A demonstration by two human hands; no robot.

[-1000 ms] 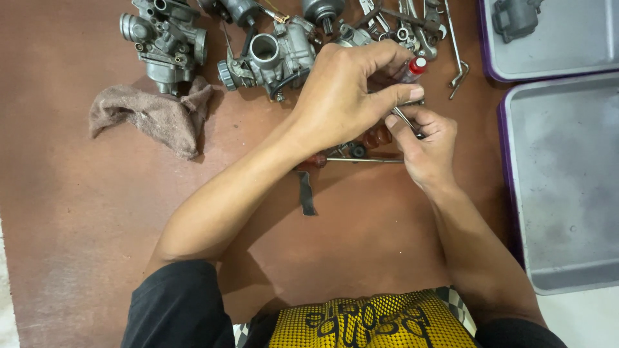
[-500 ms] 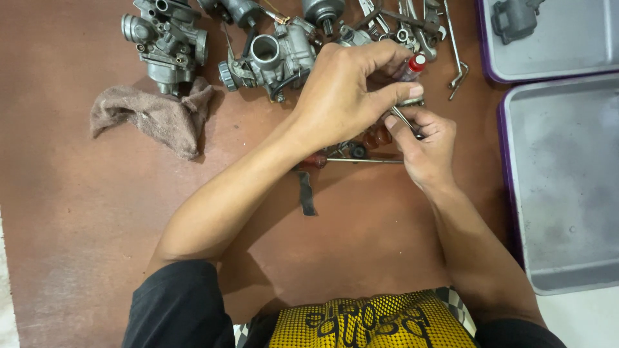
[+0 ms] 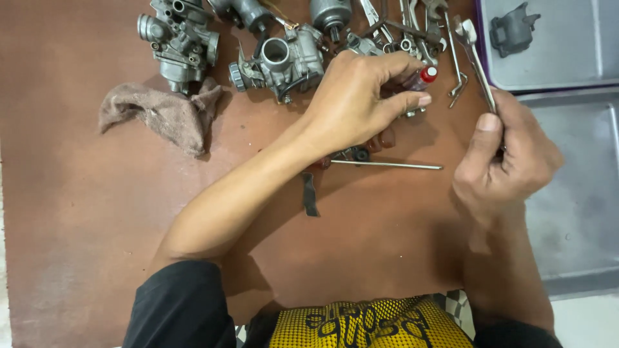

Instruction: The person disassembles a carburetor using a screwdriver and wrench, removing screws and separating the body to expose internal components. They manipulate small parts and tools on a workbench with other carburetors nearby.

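While the left hand reaches across toward the far edge of the brown tabletop, its grip is pinched together on a small dark part with a red cap, thumb below and fingertips above. That part sits just in front of the heap of wrenches lying at the far edge. The right hand is raised near the right edge, its grip clamped around the shaft of a slim metal wrench whose open head points away toward the far edge and overlaps the rim of the upper grey tray. A second grey tray lies along the right edge, partly under that hand. Between the two hands, a long thin metal rod rests flat on the tabletop, beside a few small dark pieces under the left wrist and a short dark strip nearer the person. Two metal carburetors stand near the far edge, left of the left hand, and a crumpled brown rag lies just in front of the leftmost one
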